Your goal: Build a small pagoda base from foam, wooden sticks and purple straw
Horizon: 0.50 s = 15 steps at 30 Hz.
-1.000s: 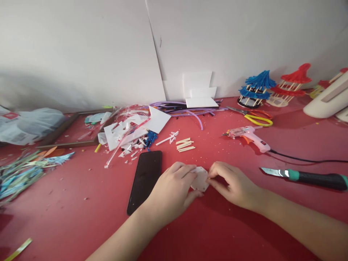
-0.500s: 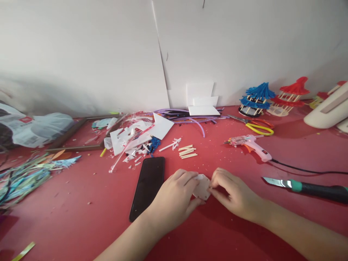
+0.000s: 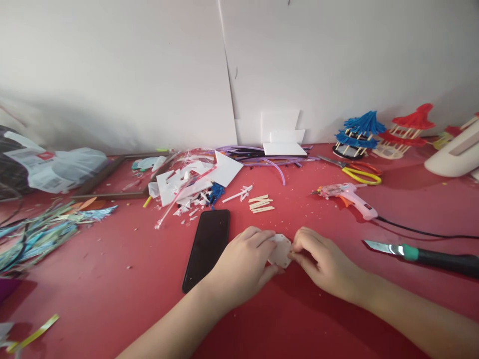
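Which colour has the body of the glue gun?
The glue gun is pink, best seen in the head view.

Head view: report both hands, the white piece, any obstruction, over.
Left hand gripping white piece. Right hand pinched at its right edge. Phone close beside left forearm, not between hands.

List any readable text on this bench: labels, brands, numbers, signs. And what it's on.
No text is legible.
Plastic bag: red patch and faint printing, too blurred to read.
Phone: dark screen, no text visible.
Pink glue gun: any switch markings too small.
White hexagonal piece: small dark spots, no lettering seen.
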Each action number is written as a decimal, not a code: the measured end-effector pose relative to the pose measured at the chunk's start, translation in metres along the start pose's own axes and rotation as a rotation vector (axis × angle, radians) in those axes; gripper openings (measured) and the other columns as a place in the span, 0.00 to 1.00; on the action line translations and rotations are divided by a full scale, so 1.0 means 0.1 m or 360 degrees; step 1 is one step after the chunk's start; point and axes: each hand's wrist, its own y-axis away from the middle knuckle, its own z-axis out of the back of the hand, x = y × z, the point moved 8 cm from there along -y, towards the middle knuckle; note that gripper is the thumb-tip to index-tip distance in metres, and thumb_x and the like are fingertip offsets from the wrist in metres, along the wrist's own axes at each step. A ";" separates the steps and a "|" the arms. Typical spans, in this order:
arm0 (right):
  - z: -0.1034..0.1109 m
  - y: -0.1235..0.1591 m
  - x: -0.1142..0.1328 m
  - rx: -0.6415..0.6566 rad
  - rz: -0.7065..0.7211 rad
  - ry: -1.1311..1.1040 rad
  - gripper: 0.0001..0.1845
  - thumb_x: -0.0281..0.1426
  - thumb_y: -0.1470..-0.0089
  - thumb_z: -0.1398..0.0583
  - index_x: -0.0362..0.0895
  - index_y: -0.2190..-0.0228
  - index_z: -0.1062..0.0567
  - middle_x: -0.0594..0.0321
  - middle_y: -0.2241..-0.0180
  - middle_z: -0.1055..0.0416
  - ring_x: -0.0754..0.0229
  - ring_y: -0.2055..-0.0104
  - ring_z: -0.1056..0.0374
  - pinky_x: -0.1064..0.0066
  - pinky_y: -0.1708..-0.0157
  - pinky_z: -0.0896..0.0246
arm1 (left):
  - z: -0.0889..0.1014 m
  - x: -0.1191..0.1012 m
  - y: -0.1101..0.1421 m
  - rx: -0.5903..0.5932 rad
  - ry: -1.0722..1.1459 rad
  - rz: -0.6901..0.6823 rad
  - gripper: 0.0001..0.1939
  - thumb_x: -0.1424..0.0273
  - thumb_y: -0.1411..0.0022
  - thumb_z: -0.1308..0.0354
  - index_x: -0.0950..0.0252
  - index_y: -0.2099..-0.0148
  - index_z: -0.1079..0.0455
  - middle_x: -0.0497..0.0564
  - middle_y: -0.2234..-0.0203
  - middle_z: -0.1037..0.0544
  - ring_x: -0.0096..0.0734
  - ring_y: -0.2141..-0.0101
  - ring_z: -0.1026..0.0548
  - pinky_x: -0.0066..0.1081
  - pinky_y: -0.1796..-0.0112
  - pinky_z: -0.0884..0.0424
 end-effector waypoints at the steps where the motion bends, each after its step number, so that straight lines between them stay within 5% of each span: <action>1: 0.00 0.00 0.00 -0.0008 -0.0002 0.0019 0.10 0.20 0.42 0.48 0.46 0.71 0.41 0.64 0.71 0.38 0.62 0.68 0.39 0.71 0.69 0.42 | 0.00 0.00 0.00 -0.0017 -0.0011 -0.0009 0.19 0.65 0.42 0.37 0.64 0.49 0.31 0.54 0.52 0.24 0.43 0.54 0.27 0.43 0.53 0.28; 11: 0.01 -0.04 0.05 0.0106 -0.0043 -0.0034 0.12 0.17 0.44 0.49 0.46 0.71 0.40 0.65 0.71 0.37 0.64 0.69 0.40 0.73 0.70 0.43 | 0.03 -0.02 -0.01 -0.0017 -0.0019 -0.0009 0.19 0.67 0.43 0.37 0.64 0.50 0.30 0.53 0.52 0.23 0.43 0.55 0.26 0.42 0.54 0.27; 15: 0.02 -0.02 0.00 0.0005 -0.0083 -0.0029 0.10 0.19 0.43 0.47 0.46 0.71 0.39 0.65 0.71 0.37 0.63 0.69 0.39 0.71 0.69 0.41 | 0.04 -0.01 -0.01 -0.0061 -0.0018 -0.0018 0.17 0.65 0.43 0.37 0.64 0.51 0.29 0.54 0.53 0.22 0.42 0.56 0.26 0.42 0.55 0.27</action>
